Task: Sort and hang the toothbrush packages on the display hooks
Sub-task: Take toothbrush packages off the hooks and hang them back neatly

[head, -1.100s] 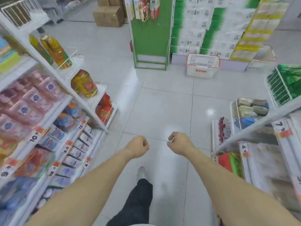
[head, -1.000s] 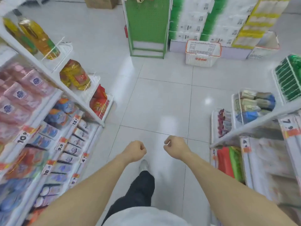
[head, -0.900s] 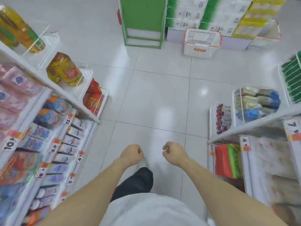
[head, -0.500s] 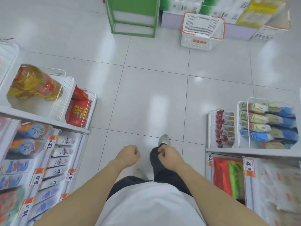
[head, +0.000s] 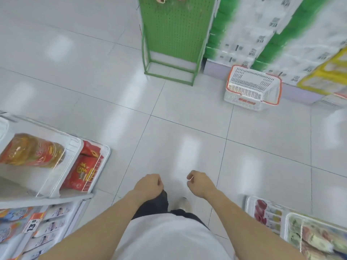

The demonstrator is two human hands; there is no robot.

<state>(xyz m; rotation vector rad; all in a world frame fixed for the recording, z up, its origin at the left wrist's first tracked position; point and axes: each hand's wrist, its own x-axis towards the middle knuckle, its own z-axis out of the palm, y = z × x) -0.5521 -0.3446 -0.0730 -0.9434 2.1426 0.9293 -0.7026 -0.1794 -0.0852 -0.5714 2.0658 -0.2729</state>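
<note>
- Left hand (head: 149, 185): curled into a loose fist, nothing in it. Held out in front of the body, low in the view.
- Right hand (head: 200, 184): also curled, nothing held that I can make out. A thin pale sliver shows at the fingertips; too small to identify.
- Both hands are well apart from any stock. One shoe (head: 183, 203) shows on the floor tiles (head: 187, 113) between the forearms; the person looks to be mid-stride in the aisle.
- Task items: no toothbrush package can be identified anywhere in the view. The green pegboard stand (head: 176, 30) straight ahead is the likely display; a few blurred items hang at its top edge, with no hooks resolved below them.
- White basket with orange rim (head: 252, 88) sits on the floor just right of the stand, beside the stacked green-and-white cartons (head: 262, 25). Contents not visible from here.
- Risk 1: the view is motion-blurred, so package types may be misread when sorting starts. Judgement only.
- Risk 2: the basket lies near the walking line to the stand; a foot could catch it.
- Risk 3: the wire tray of red packets (head: 84, 167) juts into the aisle on the left, near the left forearm; a swing could knock it.
- Risk 4: arriving empty-handed means the packages must first be found; if they are not in the basket, time is lost.
</note>
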